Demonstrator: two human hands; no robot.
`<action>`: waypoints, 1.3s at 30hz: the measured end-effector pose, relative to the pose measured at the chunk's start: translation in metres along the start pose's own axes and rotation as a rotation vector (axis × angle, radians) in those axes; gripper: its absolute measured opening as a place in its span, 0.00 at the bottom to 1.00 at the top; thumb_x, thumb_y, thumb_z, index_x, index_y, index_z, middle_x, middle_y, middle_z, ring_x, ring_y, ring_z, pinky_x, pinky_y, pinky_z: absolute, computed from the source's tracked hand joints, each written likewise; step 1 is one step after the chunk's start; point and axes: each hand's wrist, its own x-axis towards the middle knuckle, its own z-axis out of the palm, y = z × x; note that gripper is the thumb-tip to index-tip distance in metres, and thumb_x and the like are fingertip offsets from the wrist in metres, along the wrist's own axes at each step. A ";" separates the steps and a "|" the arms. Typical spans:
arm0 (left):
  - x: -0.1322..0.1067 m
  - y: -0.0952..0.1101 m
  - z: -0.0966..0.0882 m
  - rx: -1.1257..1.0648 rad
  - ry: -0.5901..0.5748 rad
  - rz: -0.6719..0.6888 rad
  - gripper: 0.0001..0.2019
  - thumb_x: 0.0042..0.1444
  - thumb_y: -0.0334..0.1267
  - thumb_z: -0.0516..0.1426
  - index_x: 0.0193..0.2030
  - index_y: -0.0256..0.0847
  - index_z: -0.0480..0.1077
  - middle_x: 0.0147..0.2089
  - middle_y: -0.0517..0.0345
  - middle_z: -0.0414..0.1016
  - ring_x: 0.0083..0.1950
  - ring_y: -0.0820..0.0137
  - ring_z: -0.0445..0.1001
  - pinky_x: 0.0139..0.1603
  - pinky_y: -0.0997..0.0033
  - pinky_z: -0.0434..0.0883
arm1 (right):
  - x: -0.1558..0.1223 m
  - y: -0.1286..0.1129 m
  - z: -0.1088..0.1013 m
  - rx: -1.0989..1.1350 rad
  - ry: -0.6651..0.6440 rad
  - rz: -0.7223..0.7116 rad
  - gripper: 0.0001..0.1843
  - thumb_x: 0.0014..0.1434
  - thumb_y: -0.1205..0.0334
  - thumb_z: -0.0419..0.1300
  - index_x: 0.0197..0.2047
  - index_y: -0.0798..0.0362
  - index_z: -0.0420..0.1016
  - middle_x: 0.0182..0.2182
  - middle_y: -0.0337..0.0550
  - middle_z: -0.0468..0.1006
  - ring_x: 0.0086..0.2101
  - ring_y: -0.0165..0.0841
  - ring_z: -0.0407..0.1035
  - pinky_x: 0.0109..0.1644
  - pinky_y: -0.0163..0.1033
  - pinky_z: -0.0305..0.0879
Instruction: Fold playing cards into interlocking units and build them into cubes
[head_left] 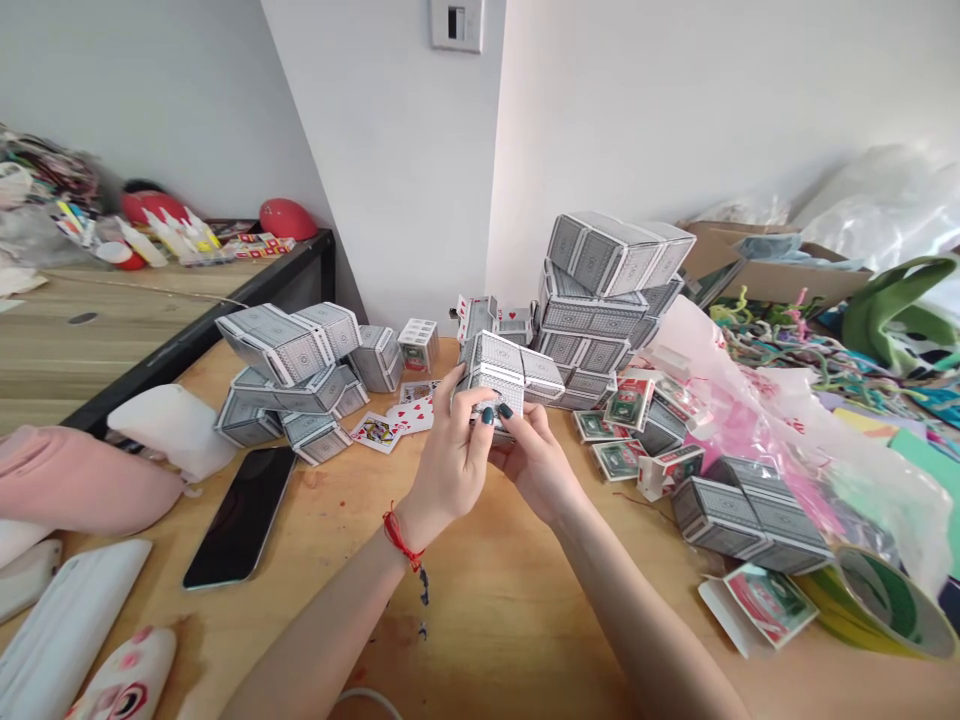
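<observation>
In the middle of the view, my left hand [454, 450] and my right hand [536, 460] are both closed on a block of folded playing cards [491, 365] with grey patterned backs. My thumbs meet on its near face, while several fingertips are hidden behind it. Another joined section sticks out at the block's right side. Behind it stand card cubes with red hearts [499, 315]. Loose playing cards [409, 415] lie face up left of my hands. A tall stack of card blocks [600, 300] rises at the right, and a lower stack [289, 370] sits at the left.
Green and red card boxes [626, 430] lie scattered on the right, near a joined card block [750, 515] and a roll of tape [881, 605]. A black phone [241, 515] rests at the left beside a pink pouch [82, 480]. Pink plastic film [810, 440] covers the right side.
</observation>
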 end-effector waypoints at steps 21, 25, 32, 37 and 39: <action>-0.008 -0.002 0.015 -0.013 0.082 -0.017 0.26 0.60 0.37 0.44 0.65 0.49 0.40 0.66 0.54 0.46 0.65 0.64 0.48 0.62 0.54 0.54 | -0.006 0.003 0.009 -0.070 0.082 0.084 0.19 0.50 0.52 0.60 0.34 0.46 0.51 0.32 0.31 0.73 0.33 0.27 0.71 0.39 0.36 0.68; -0.008 -0.003 0.015 0.034 0.084 0.015 0.24 0.60 0.37 0.43 0.64 0.46 0.44 0.66 0.54 0.48 0.65 0.64 0.49 0.63 0.54 0.54 | -0.006 0.004 0.009 -0.058 0.090 0.105 0.18 0.50 0.53 0.60 0.33 0.46 0.51 0.32 0.30 0.73 0.34 0.27 0.71 0.37 0.35 0.68; -0.007 0.000 0.013 0.094 0.077 0.004 0.23 0.60 0.37 0.41 0.63 0.42 0.47 0.65 0.50 0.50 0.65 0.63 0.50 0.62 0.55 0.54 | -0.004 0.006 0.009 -0.024 0.114 0.124 0.19 0.49 0.54 0.61 0.32 0.47 0.51 0.33 0.30 0.74 0.36 0.27 0.71 0.37 0.34 0.68; -0.007 0.001 0.011 0.063 0.101 -0.035 0.22 0.60 0.38 0.44 0.62 0.45 0.51 0.64 0.52 0.53 0.64 0.65 0.53 0.62 0.57 0.56 | -0.004 0.009 0.006 -0.035 0.063 0.105 0.20 0.50 0.52 0.60 0.32 0.47 0.50 0.32 0.30 0.74 0.35 0.30 0.72 0.39 0.39 0.69; -0.007 0.000 0.011 0.048 0.117 -0.037 0.21 0.61 0.37 0.43 0.61 0.44 0.52 0.64 0.53 0.54 0.63 0.66 0.54 0.62 0.58 0.56 | -0.005 0.011 0.006 -0.042 0.044 0.093 0.19 0.50 0.53 0.60 0.32 0.47 0.50 0.35 0.32 0.74 0.37 0.30 0.72 0.40 0.39 0.68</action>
